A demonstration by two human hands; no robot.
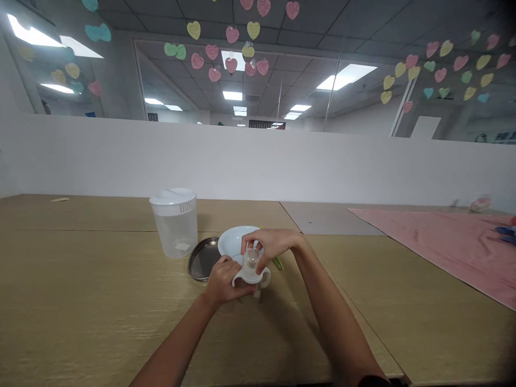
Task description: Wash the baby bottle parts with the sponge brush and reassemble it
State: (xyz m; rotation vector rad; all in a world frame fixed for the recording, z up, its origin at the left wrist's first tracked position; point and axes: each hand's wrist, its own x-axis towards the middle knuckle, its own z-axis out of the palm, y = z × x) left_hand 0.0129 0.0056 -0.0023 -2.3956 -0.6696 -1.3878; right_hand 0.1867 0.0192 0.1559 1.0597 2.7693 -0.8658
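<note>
I find a white two-handled collar (246,278) and a clear plastic cup (252,259) held together just above the tabletop, at lower centre of the frame; I cannot tell whether the two pieces are joined. My left hand (221,280) is closed around the collar's left side, with its fingers curled and gripping. My right hand (269,245) is arched over the cup, partly closed, and its fingertips (260,264) press against the cup's right side. Directly behind the hands sits a white shallow dish (233,240), partly hidden by my right hand. A dark metal tray (203,258) lies just left of the dish, touching or nearly touching it. A strip of green material (278,263) shows just right of the collar. Left of the tray stands a translucent plastic pitcher (175,235) with a white lid, upright on the wood-grain table (88,301). A pink cloth (443,244) covers the table at right, with blue items (506,231) at its far edge. A white partition (258,164) runs behind the table, and paper hearts (231,35) hang on the glass above it.
</note>
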